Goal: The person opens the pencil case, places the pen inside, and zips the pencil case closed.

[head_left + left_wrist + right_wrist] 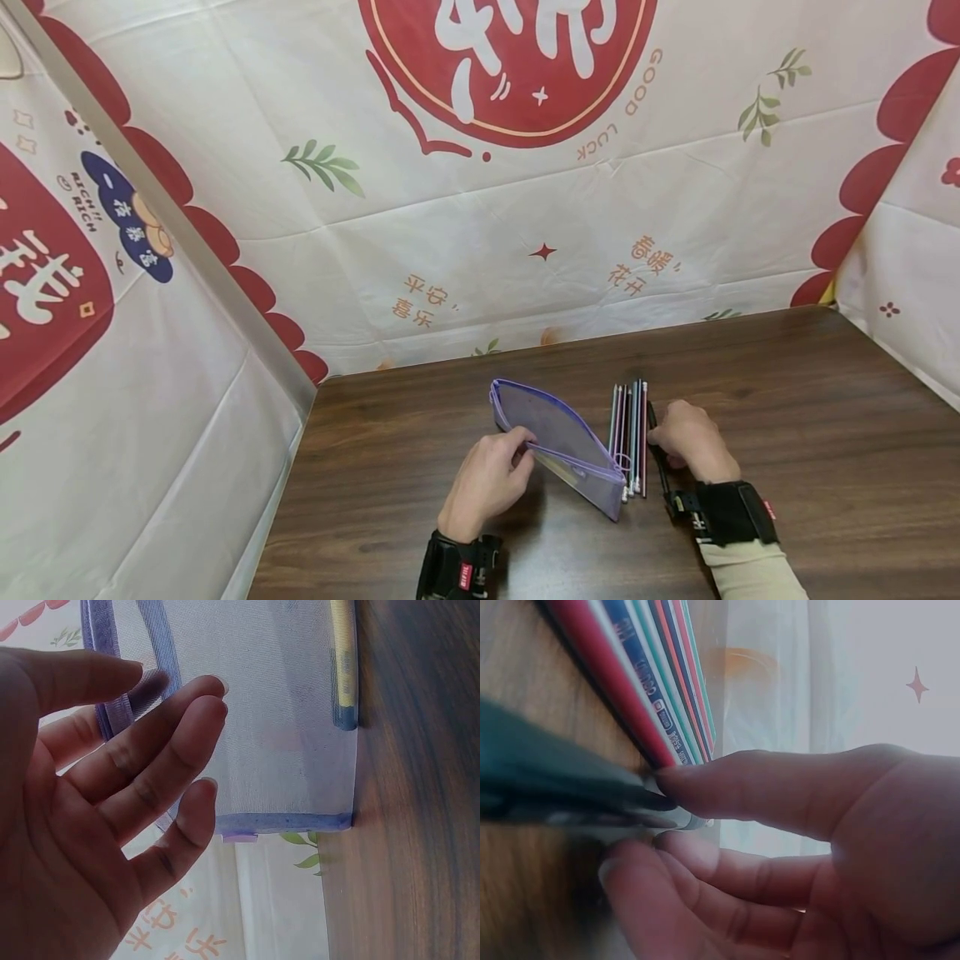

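Note:
A purple mesh zip pouch (558,425) stands on the table with its mouth spread. My left hand (487,475) pinches the near rim between thumb and index finger; in the left wrist view the other fingers of that hand (127,772) are loosely bent beside the mesh (255,712). Through the mesh shows a yellow stick-like item with a dark end (343,667). Right of the pouch lies a row of several pencils (637,433). Beside them my right hand (690,437) pinches a slim black pen-like item (660,458), blurred and dark in the right wrist view (555,769).
The brown wooden table (375,467) ends at a white printed cloth (480,217) behind. Another cloth-covered panel (172,400) rises on the left. The pouch's right corner is close against the pencils. Black straps with cameras (735,512) sit on both wrists.

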The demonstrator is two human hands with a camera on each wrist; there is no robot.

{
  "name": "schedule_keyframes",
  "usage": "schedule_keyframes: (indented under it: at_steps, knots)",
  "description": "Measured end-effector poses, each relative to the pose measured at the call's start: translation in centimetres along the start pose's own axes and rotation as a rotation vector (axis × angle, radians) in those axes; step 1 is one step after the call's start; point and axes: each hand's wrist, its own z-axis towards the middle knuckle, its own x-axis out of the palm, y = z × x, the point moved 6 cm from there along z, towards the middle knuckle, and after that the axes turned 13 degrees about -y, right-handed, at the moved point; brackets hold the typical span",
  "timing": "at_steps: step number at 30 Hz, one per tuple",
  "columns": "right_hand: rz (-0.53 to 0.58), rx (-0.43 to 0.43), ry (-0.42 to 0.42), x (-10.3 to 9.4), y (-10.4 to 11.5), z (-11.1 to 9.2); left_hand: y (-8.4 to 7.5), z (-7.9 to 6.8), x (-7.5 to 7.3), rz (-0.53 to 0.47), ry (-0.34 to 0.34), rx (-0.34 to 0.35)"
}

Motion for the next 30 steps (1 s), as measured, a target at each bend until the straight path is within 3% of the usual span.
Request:
schedule_keyframes:
  at_steps: [13, 30]
  knots:
    - [0.007, 0.018, 0.061, 0.11, -0.04, -0.02, 0.06, 0.02, 0.0, 0.004, -0.002, -0.003]
    - [0.004, 0.028, 0.066, 0.28, -0.2, 0.13, -0.07, 0.08, -0.09, 0.006, -0.004, 0.01]
